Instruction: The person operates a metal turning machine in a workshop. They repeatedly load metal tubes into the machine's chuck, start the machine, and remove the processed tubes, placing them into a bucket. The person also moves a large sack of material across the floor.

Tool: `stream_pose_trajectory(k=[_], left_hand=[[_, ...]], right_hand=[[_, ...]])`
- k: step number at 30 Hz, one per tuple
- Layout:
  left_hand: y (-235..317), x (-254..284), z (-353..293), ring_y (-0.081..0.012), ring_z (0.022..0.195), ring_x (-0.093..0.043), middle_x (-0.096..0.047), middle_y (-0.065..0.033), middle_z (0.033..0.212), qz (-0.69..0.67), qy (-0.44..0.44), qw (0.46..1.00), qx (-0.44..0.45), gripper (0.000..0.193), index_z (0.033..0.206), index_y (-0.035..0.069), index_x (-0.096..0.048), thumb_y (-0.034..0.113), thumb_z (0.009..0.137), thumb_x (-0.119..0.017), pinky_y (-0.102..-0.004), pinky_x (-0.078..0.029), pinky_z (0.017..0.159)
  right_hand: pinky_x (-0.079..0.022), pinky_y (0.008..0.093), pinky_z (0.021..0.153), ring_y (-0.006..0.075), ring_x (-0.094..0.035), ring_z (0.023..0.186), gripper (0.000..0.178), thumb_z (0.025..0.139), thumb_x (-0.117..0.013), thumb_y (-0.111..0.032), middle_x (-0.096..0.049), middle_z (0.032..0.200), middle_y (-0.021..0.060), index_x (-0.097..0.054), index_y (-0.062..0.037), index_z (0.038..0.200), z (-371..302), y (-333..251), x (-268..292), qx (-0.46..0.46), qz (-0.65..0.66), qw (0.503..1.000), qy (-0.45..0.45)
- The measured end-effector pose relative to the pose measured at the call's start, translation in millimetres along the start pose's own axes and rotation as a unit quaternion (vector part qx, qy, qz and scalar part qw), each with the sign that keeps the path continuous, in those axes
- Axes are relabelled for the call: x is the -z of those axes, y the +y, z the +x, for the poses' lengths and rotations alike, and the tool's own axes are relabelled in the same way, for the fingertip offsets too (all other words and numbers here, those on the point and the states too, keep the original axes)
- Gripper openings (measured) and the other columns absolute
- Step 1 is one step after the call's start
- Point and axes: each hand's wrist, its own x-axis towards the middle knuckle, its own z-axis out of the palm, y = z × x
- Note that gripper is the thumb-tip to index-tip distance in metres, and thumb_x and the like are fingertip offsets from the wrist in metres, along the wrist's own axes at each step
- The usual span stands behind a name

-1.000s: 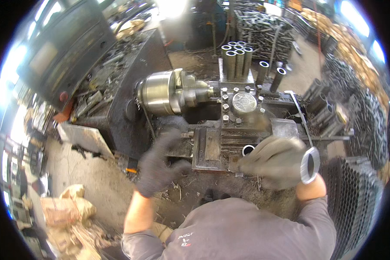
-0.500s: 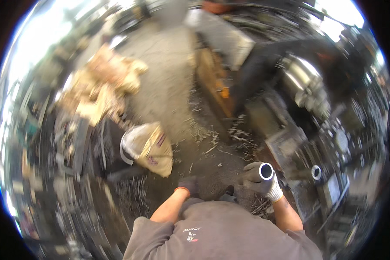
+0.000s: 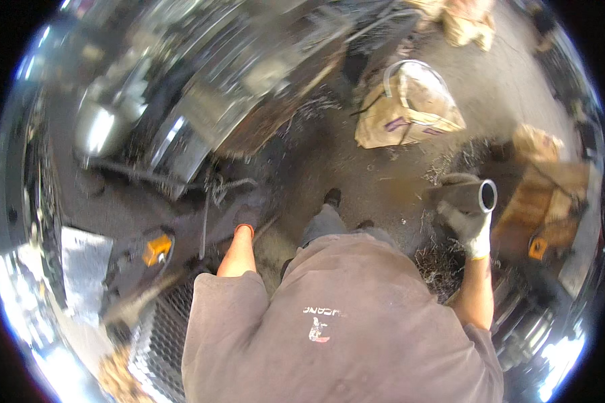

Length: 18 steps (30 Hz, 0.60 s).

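My right hand, in a grey glove with a pale cuff, is wrapped round a metal tube. The tube's round open end faces up with a bright rim and a dark bore; the glove hides much of its length. On the other side, my left hand wears a dark glove with an orange cuff. It hangs low near the machine's edge, and its fingers blur into the dark background, so I cannot make out their shape or anything in them.
A tan sack with a pale hoop at its mouth stands on the floor ahead. Curly metal shavings lie by my right side. At the left is a machine with a shiny cylindrical part and an orange block. A wooden board is at the right.
My body has turned right: the sack has shifted from left to upper right, and a machine now fills the left. The tube remains in my right hand.
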Motion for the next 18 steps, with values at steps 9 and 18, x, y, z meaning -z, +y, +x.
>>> stream_pose_trajectory(k=[9,18], left_hand=[[32.2,-115.4,-171.1,-0.0378,0.137,-0.058,-0.058,-0.0212,0.152,-0.253,-0.055,0.926,0.274,0.051,0.145,0.009,-0.062,0.040,0.106,-0.048,-0.0474,-0.046,0.113],[38.7,44.7,-203.4,-0.0380,0.129,-0.061,-0.059,-0.0244,0.148,-0.263,0.409,0.582,0.651,0.051,0.145,0.001,-0.057,0.037,0.109,-0.049,-0.0430,-0.050,0.104]], right_hand=[[-0.060,0.0335,0.082,0.0153,-0.073,0.091,0.044,0.080,-0.088,-0.010,-0.077,0.104,0.0061,-0.072,-0.0054,0.121,170.6,-94.8,-166.3,0.131,-0.042,0.961,-0.239],[-0.059,0.0416,0.078,0.0319,-0.076,0.086,0.033,0.076,-0.084,-0.027,-0.076,0.091,0.0161,-0.074,-0.0091,0.102,304.3,-103.6,-306.5,0.300,-0.227,0.876,-0.302]])
